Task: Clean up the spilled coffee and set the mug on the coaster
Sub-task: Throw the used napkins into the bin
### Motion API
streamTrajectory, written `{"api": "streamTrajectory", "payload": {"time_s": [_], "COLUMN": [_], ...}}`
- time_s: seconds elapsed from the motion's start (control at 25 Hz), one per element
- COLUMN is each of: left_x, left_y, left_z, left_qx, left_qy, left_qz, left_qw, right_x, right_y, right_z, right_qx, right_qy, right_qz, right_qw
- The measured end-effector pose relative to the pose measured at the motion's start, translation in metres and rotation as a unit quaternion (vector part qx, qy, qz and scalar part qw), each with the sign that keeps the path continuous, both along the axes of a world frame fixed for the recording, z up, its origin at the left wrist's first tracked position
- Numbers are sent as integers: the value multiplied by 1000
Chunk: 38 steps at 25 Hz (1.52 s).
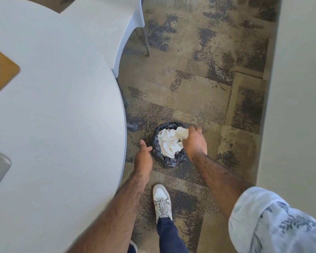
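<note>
Paper towel wad (181, 133) is gripped in your right hand (195, 142), fingers (193, 129) curled round it, right above the lined bin (171, 162) on the floor. Looks like a straight drop. Your left hand (143, 158) is relaxed, holding nothing, just beside the rim.

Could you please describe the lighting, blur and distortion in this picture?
Head view: soft, even light with a mild sheen on the white table, no hard shadows; the wide-angle lens bows the table's edge; the left hand and its forearm are slightly smeared, while the crumpled paper in the right hand is very bright.
</note>
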<state>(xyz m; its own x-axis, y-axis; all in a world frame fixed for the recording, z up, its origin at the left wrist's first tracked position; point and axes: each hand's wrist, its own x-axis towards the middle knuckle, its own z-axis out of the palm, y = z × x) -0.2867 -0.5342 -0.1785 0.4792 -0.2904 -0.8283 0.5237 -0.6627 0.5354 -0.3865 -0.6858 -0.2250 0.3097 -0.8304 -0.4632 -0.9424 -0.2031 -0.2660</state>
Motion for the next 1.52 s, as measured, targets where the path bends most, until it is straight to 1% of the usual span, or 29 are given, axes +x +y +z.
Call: {"api": "streamTrajectory", "payload": {"time_s": [0.12, 0.2, 0.32, 0.44, 0.52, 0.64, 0.72, 0.8, 0.88, 1.0, 1.08, 1.16, 1.24, 1.32, 1.4, 1.52], "left_x": [4, 4, 0, -4, -3, 4, 15, 32, 50, 80, 100, 118, 134, 145, 156, 179], "left_y": [-9, -16, -27, -33, -34, -23, -8, 15, 45, 102, 139, 176, 214, 245, 269, 286], "left_z": [1, 3, 14, 36, 53, 84, 113, 142, 163, 186, 193, 193, 190, 188, 192, 206], "left_qx": [0, 0, -16, -61, -105, -160, -178, -180, -162, -119, -75, -35, -9, -1, -5, -6], "left_qy": [-4, -11, -24, -88, -153, -249, -293, -340, -386, -408, -415, -414, -397, -371, -357, -372], "left_qz": [-15, -26, -43, -105, -175, -267, -291, -285, -265, -209, -184, -171, -144, -103, -79, -71], "left_qw": [1000, 1000, 999, 989, 967, 917, 893, 878, 869, 881, 888, 893, 906, 923, 931, 926], "right_x": [0, -5, -23, -40, -45, -45, -35, -13, 14, 61, 88, 112, 135, 152, 166, 184], "right_y": [0, 3, 8, 11, 14, 22, 29, 39, 55, 88, 113, 138, 165, 190, 213, 236], "right_z": [-5, -6, -5, 5, 21, 57, 84, 118, 151, 195, 211, 222, 229, 233, 236, 237], "right_qx": [11, 8, 34, 59, 67, 63, 41, 23, 14, 0, 4, 15, 25, 42, 54, 57], "right_qy": [15, 16, 5, -30, -48, -66, -95, -137, -176, -224, -249, -245, -228, -212, -197, -189], "right_qz": [-9, -29, -63, -73, -67, -27, 10, 48, 83, 140, 165, 200, 226, 217, 193, 171], "right_qw": [1000, 999, 997, 995, 994, 995, 995, 989, 981, 965, 954, 949, 947, 952, 960, 965]}}
